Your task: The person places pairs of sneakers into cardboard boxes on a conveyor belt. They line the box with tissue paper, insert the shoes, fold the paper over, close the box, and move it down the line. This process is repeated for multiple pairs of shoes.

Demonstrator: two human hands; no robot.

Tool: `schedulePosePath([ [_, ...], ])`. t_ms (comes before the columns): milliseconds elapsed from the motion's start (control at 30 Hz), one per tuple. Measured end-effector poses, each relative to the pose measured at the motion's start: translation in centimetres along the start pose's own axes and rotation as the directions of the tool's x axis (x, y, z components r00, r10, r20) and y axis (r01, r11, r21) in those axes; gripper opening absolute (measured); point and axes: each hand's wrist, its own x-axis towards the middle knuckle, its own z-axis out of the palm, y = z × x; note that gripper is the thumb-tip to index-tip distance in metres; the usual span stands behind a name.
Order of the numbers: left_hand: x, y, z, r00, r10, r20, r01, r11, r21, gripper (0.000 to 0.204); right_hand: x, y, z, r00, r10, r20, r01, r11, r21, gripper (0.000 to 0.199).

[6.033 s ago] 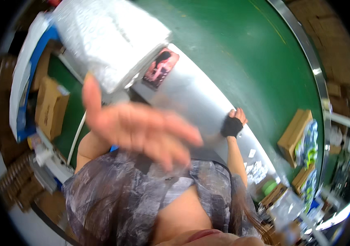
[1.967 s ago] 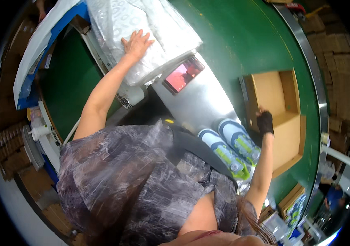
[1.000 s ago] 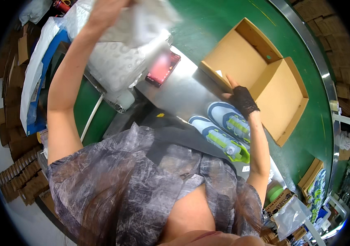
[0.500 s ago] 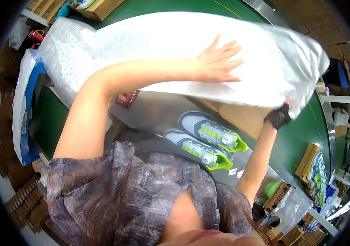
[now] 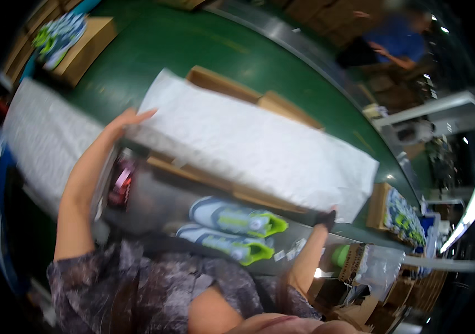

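While the big white sheet of wrapping paper (image 5: 259,150) is stretched out in the air between both hands, it hangs over the open cardboard box (image 5: 232,89) and hides most of it, so that's where I'd expect trouble. The left hand (image 5: 123,123) has the sheet by its left edge, fingers spread along it, thumb side tucked under. The right hand (image 5: 325,218), in a dark fingerless glove, pinches the lower right corner, though the fingers themselves are too small and blurred to read properly.

Stuff that could go sideways, imo:
- thin paper held only at two far ends sags or tears if either hand tugs
- it lands crooked since the box is barely visible under it
- the trailing edge drags over the pair of grey and lime sneakers (image 5: 232,228) lying just below on the metal worktop (image 5: 154,200) and knocks one off

Everything is motion-blurred, so the exact grip is a guess.
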Motion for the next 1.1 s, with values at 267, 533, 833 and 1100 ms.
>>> schedulePosePath([
  [267,2.4,-3.1,-4.6,0.904,0.399,-0.153,-0.360,0.903,0.233,0.026,-9.9,0.8,7.4,0.996,-0.017,0.090,0.035,0.978,-0.208,0.040],
  [533,0.5,-4.8,-9.5,0.765,0.467,-0.444,-0.296,0.867,0.401,0.025,-15.3,4.2,8.0,0.963,-0.260,0.078,0.267,0.959,-0.100,0.041],
  [833,-0.2,-5.8,-6.7,0.712,0.522,-0.470,-0.325,0.838,0.437,0.016,-23.4,1.0,8.0,0.672,-0.718,0.181,0.689,0.517,-0.508,0.041],
  [1100,-6.0,-6.7,-2.4,0.325,0.599,-0.731,-0.407,0.787,0.464,0.032,-32.2,0.7,12.0,0.284,-0.658,0.697,0.904,-0.059,-0.424,0.036],
])
